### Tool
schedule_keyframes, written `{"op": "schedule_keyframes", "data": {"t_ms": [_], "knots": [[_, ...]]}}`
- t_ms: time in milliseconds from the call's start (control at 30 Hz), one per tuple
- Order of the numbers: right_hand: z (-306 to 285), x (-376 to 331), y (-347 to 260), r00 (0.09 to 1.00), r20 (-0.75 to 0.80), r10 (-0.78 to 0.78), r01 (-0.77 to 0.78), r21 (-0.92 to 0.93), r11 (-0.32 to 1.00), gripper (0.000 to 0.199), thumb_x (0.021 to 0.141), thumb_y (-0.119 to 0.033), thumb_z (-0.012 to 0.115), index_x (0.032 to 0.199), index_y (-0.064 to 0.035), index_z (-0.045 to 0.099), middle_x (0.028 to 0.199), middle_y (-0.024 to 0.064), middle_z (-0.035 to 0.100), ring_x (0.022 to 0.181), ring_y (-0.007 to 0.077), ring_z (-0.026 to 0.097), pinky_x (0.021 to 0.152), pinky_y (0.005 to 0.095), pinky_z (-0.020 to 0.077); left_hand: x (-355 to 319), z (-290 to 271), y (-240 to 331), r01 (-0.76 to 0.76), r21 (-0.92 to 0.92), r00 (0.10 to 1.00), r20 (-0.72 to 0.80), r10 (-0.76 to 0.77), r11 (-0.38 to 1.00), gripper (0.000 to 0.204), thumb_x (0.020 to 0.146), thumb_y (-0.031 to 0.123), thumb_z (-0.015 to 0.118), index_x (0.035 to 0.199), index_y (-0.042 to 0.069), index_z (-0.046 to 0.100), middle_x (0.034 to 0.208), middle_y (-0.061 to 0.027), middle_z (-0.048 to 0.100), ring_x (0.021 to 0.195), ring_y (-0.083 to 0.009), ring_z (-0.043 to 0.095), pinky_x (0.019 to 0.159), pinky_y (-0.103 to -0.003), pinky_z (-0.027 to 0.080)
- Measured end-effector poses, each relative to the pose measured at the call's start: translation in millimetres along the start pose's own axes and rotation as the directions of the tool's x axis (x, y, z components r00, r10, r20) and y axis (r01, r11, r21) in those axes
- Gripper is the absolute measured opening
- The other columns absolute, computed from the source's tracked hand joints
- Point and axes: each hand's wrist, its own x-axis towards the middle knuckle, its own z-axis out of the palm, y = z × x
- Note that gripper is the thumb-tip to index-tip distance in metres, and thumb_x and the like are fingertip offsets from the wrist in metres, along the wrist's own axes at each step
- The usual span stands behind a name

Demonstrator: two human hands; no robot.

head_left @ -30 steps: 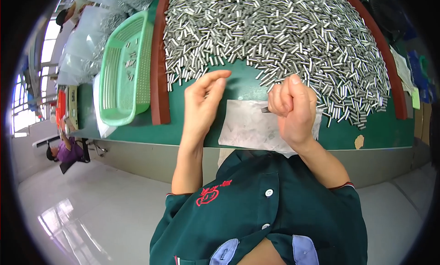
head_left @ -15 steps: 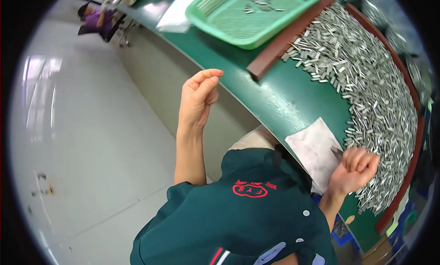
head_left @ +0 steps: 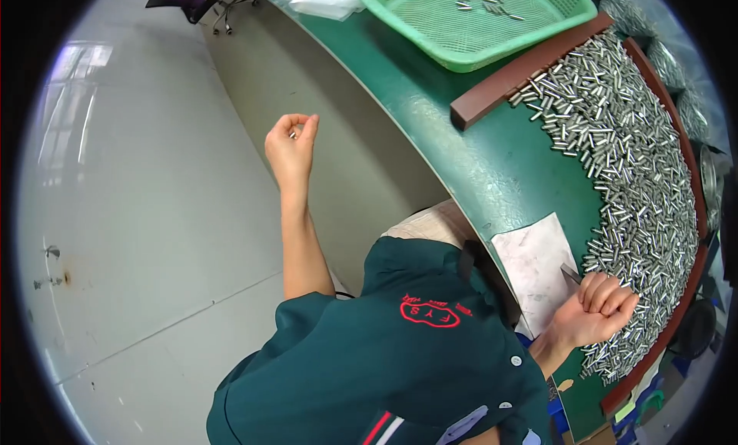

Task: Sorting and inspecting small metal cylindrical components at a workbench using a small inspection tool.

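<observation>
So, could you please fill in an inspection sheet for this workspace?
Surface: green tabletop, bearing a pale, stained sheet.
Work items: many short metal pins spread beside a red-brown bar; green basket with a few pins inside.
Clutter: clear plastic near the basket.
Left hand: off the table's edge, curled around a small shiny piece.
Right hand: closed on a dark metal piece, its tip near the sheet.
Cables: nothing seen for certain.
Surroundings: pale floor; wheeled chair, partly in view.
</observation>
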Motion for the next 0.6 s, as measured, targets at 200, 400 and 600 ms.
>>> {"op": "schedule_keyframes", "data": {"t_ms": [200, 400, 600], "knots": [[-5, 2, 10, 1.000, 0.000, 0.006, -0.006, 0.063, 0.998, 0.040, 0.091, -0.025, 0.024, 0.053, -0.0126, 0.026, 0.043, -0.0026, 0.022, 0.038, 0.0081, 0.015, 0.038, 0.0235, 0.0156, -28, 6, 95, 0.046, -0.393, 0.946, 0.311, 0.086, 0.918, 0.019, 0.084, 0.013, 0.048, 0.074, 0.000, 0.057, 0.058, 0.0048, 0.041, 0.052, -0.0024, 0.032, 0.044, -0.018, 0.024], [-7, 4, 3, 1.000, -0.005, -0.016, 0.016, 0.038, 0.999, 0.038, 0.090, -0.021, 0.024, 0.053, -0.0106, 0.027, 0.042, -0.0018, 0.023, 0.038, 0.0082, 0.018, 0.038, 0.0245, 0.0179, -66, 53, 182, -0.243, -0.617, 0.700, 0.422, 0.575, 0.748, 0.009, 0.082, 0.005, 0.049, 0.079, 0.000, 0.056, 0.058, -0.0009, 0.045, 0.049, -0.0043, 0.036, 0.043, -0.019, 0.029], [-14, 2, 4, 1.000, 0.009, -0.017, 0.017, 0.031, 0.999, 0.038, 0.090, -0.019, 0.027, 0.053, -0.0083, 0.028, 0.044, 0.0002, 0.025, 0.039, 0.0090, 0.021, 0.039, 0.0246, 0.0208, 1, 77, 220, -0.691, -0.233, 0.710, -0.038, 0.703, 0.684, 0.016, 0.084, 0.008, 0.045, 0.091, -0.001, 0.056, 0.063, -0.0022, 0.050, 0.051, -0.0054, 0.040, 0.045, -0.020, 0.031]]}}
